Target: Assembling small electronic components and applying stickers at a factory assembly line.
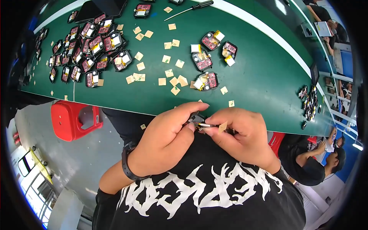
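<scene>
Close to my body, at the table's near edge, both hands meet around a small black device housing (197, 117). My left hand (163, 140) is closed on it, thumb and index finger on its side. My right hand (245, 130) pinches the thin, silver-edged part (206, 125) that juts from the housing, probably its battery; the fingers hide most of it. A tan square sticker (222, 127) stands out at the right fingertips. On the table beyond lie opened devices, each with a red circuit board and a pale battery, among them one device (207, 81) just ahead of my hands.
Many similar devices (96, 45) are heaped at the left. Tan sticker squares (162, 81) are scattered across the green table (260, 84). A screwdriver (189, 10) lies at the far side. More parts (311, 102) sit at the right, near a seated person (306, 165). A red stool (69, 120) stands left.
</scene>
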Action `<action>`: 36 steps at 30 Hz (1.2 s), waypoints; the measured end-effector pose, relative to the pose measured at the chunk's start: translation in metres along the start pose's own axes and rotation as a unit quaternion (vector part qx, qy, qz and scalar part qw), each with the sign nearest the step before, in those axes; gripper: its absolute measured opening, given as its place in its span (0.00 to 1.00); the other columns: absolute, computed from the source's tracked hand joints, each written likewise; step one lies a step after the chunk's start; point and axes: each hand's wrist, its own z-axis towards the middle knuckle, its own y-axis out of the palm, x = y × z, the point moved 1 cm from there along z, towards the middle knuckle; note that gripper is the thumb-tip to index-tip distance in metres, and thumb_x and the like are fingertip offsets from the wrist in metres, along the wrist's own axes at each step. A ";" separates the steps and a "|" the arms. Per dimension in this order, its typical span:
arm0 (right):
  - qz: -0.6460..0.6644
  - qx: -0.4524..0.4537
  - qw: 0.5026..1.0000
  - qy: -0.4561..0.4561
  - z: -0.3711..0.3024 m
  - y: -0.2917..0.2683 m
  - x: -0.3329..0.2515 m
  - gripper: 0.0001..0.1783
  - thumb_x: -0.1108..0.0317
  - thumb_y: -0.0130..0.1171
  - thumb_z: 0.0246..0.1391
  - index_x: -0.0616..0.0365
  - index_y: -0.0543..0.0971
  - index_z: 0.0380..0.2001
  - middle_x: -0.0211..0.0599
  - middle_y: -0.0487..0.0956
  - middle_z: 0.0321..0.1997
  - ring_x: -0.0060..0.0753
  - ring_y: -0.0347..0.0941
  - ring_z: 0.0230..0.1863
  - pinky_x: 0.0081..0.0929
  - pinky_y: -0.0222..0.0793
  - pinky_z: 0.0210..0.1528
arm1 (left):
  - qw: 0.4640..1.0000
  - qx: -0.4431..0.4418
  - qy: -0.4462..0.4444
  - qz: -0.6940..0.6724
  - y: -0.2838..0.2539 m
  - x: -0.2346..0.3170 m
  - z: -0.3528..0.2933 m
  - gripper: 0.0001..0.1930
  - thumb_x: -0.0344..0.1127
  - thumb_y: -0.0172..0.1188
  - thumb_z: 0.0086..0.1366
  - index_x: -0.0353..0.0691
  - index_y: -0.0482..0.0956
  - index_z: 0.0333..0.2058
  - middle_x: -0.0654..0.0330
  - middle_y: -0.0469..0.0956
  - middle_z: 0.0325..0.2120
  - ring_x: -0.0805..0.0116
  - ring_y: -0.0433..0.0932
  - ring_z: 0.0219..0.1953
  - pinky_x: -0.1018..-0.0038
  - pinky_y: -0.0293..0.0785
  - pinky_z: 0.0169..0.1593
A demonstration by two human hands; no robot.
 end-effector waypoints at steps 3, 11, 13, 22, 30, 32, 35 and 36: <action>-0.016 -0.004 1.000 0.007 -0.001 0.000 -0.003 0.09 0.75 0.71 0.52 0.59 0.83 0.37 0.37 0.83 0.32 0.34 0.79 0.28 0.28 0.74 0.30 | 0.999 0.007 0.012 0.038 0.001 0.001 0.001 0.21 0.22 0.51 0.65 0.28 0.73 0.57 0.50 0.79 0.33 0.59 0.78 0.32 0.68 0.74 0.41; -0.040 -0.019 0.999 -0.006 0.004 0.002 -0.003 0.08 0.75 0.70 0.53 0.61 0.84 0.37 0.38 0.83 0.32 0.35 0.79 0.28 0.28 0.74 0.29 | 0.982 0.008 0.119 0.147 0.003 -0.005 -0.002 0.26 0.20 0.49 0.64 0.28 0.69 0.62 0.50 0.80 0.48 0.66 0.80 0.41 0.72 0.75 0.48; -0.036 -0.008 0.999 -0.004 0.003 0.003 -0.002 0.08 0.75 0.70 0.53 0.61 0.85 0.38 0.39 0.82 0.31 0.36 0.78 0.27 0.29 0.73 0.29 | 0.983 -0.002 0.103 0.151 0.004 -0.005 -0.003 0.27 0.20 0.49 0.63 0.28 0.68 0.63 0.47 0.79 0.52 0.63 0.81 0.45 0.70 0.76 0.51; -0.004 0.015 1.000 0.019 0.005 0.011 0.004 0.07 0.76 0.73 0.50 0.62 0.85 0.33 0.36 0.81 0.29 0.24 0.76 0.26 0.23 0.68 0.26 | 0.974 0.022 0.138 0.176 0.005 -0.009 -0.006 0.28 0.19 0.50 0.63 0.27 0.65 0.64 0.46 0.78 0.51 0.59 0.81 0.42 0.70 0.76 0.48; 0.226 0.006 0.953 0.204 0.006 0.016 0.016 0.17 0.75 0.76 0.49 0.61 0.78 0.38 0.17 0.67 0.24 0.09 0.59 0.27 0.14 0.60 0.28 | 0.978 -0.029 0.171 0.118 0.001 -0.016 -0.007 0.30 0.22 0.52 0.66 0.29 0.63 0.67 0.50 0.78 0.41 0.58 0.78 0.37 0.69 0.74 0.46; 0.229 -0.002 0.952 0.203 0.006 0.018 0.017 0.15 0.75 0.75 0.50 0.61 0.78 0.37 0.19 0.69 0.24 0.09 0.59 0.25 0.14 0.59 0.27 | 0.974 -0.023 0.188 0.125 0.001 -0.023 -0.005 0.30 0.22 0.51 0.66 0.30 0.62 0.68 0.51 0.78 0.41 0.62 0.78 0.36 0.70 0.73 0.44; 0.218 -0.062 0.936 0.269 0.013 0.014 0.012 0.13 0.75 0.74 0.52 0.63 0.78 0.36 0.22 0.74 0.24 0.10 0.65 0.24 0.15 0.61 0.27 | 0.991 -0.054 0.112 0.044 -0.005 -0.015 -0.005 0.32 0.23 0.51 0.67 0.31 0.60 0.70 0.54 0.78 0.41 0.70 0.75 0.33 0.75 0.71 0.41; 0.218 -0.062 0.936 0.269 0.013 0.014 0.013 0.13 0.75 0.74 0.52 0.63 0.78 0.36 0.22 0.74 0.24 0.10 0.65 0.24 0.15 0.61 0.27 | 0.995 -0.090 0.017 -0.046 -0.006 -0.013 -0.005 0.32 0.23 0.50 0.68 0.32 0.59 0.71 0.55 0.78 0.42 0.74 0.73 0.32 0.77 0.70 0.38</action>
